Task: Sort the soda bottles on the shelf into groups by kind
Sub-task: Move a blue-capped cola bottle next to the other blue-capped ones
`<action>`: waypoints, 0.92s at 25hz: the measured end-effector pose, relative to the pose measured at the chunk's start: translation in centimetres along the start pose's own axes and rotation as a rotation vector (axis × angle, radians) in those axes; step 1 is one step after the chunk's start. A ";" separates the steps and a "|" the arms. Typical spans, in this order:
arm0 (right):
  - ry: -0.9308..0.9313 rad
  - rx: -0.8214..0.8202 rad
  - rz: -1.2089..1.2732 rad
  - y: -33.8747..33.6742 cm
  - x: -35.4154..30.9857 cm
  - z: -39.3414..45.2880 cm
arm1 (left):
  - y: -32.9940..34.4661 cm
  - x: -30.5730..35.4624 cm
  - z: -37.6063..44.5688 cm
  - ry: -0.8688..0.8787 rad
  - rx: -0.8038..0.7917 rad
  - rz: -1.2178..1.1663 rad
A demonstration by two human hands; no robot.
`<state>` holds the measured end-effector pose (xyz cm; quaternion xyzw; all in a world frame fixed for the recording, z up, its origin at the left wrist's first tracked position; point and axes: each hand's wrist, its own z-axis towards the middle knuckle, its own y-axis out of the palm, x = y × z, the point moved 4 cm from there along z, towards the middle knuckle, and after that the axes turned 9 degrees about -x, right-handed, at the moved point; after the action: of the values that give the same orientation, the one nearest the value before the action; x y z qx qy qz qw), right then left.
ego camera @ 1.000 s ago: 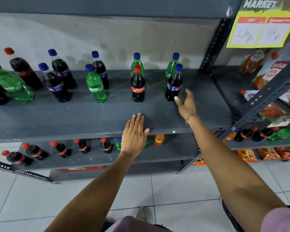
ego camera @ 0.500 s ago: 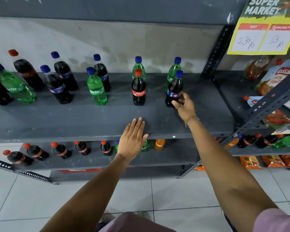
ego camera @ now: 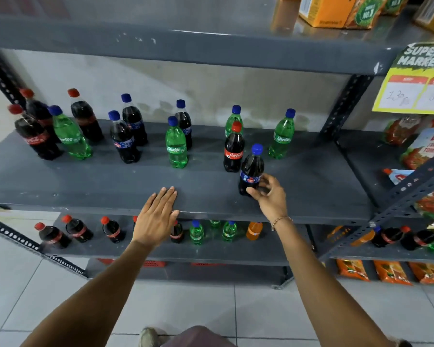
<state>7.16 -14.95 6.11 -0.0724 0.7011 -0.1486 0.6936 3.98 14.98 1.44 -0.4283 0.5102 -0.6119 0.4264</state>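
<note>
Fingers of the right hand [ego camera: 268,196] are wrapped round the lower body of a dark cola bottle with a blue cap and blue label [ego camera: 251,171], thumb at its near side, so this hand has it in a grasp. That bottle stands toward the front of the grey metal shelf [ego camera: 85,181], just in front and to the right of the red-capped Coca-Cola bottle [ego camera: 233,149]; whether its base sits on the shelf or is slightly lifted I cannot tell. Its long axis runs near vertical, cap pointing up and leaning slightly away and to the right.

Other blue-capped dark bottles [ego camera: 124,139] stand well to the left, past the green Sprite bottle [ego camera: 176,146], so the likely carry is leftward across the shelf. The left hand [ego camera: 158,219] lies flat and released on the shelf's front edge, grasping nothing, nearer that group than the right.
</note>
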 end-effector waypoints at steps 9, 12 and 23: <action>-0.047 -0.111 0.033 11.0 -3.2 -0.2 | -0.5 -6.0 -1.8 -0.046 0.000 -0.016; -0.064 -0.134 0.041 14.6 -4.3 0.1 | -0.8 -7.7 -2.2 -0.082 0.012 -0.024; -0.097 -0.091 0.056 23.8 -7.3 2.0 | -1.3 -11.5 -2.8 -0.071 0.006 -0.068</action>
<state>11.87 9.56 5.75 -0.0915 0.6743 -0.0934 0.7268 4.29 26.86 1.34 -0.4657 0.4782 -0.6118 0.4245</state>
